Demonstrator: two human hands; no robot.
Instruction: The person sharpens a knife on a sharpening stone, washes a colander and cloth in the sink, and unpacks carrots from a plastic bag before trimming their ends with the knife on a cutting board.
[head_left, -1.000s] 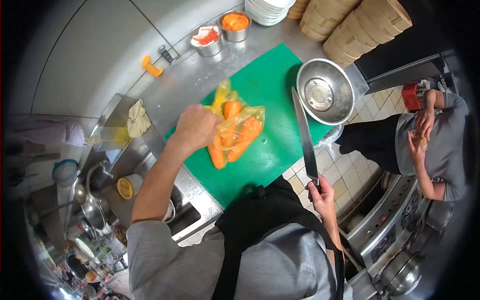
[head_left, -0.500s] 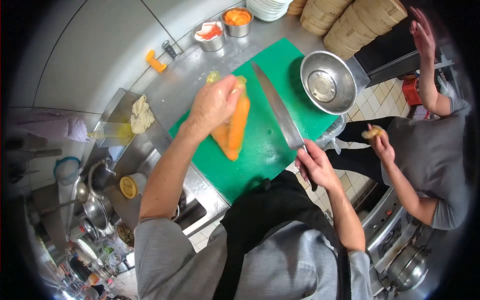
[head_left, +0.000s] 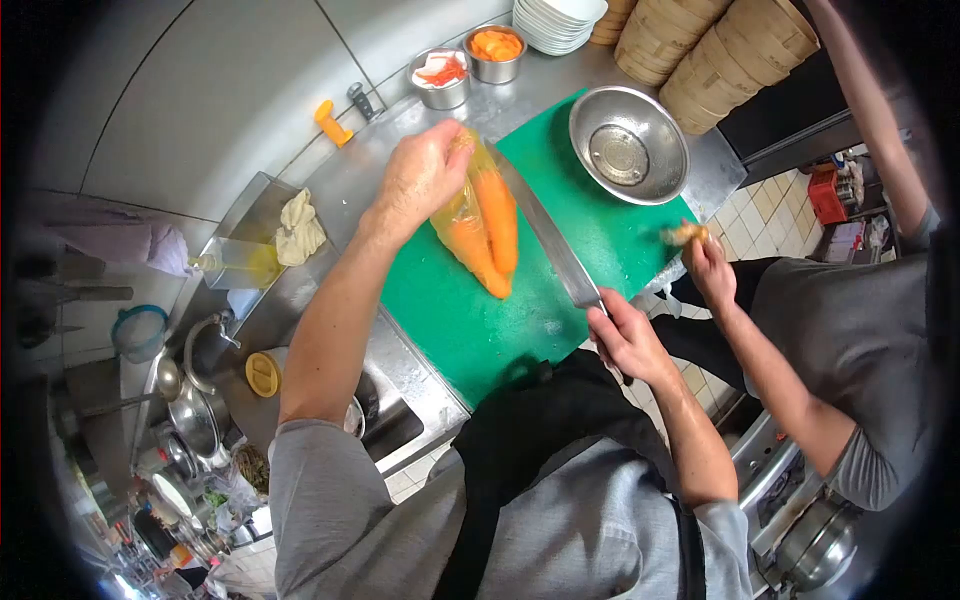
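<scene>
My left hand (head_left: 420, 178) is closed on the gathered top of a clear yellowish plastic bag (head_left: 458, 215). Inside the bag are orange carrots (head_left: 494, 215), hanging with their narrow ends toward me over a green cutting board (head_left: 455, 335). My right hand (head_left: 630, 335) grips the handle of a large kitchen knife (head_left: 555, 245). Its blade slants up and left, with the tip close beside the bag; I cannot tell whether they touch. A perforated metal bowl (head_left: 630, 145) stands at the far right part of the board.
Metal cups of cut orange pieces (head_left: 496, 45) and red strips (head_left: 440, 70) stand by the wall, near plates (head_left: 560, 25) and bamboo steamers (head_left: 735, 65). Left is a sink (head_left: 395, 425). At right, a co-worker's hand (head_left: 710, 270) holds a small brownish piece near the board.
The bag now shows two carrots more plainly, and the knife tip is nearer to it. The bowl sits further left on the board. The co-worker's lower hand has moved toward the board.
</scene>
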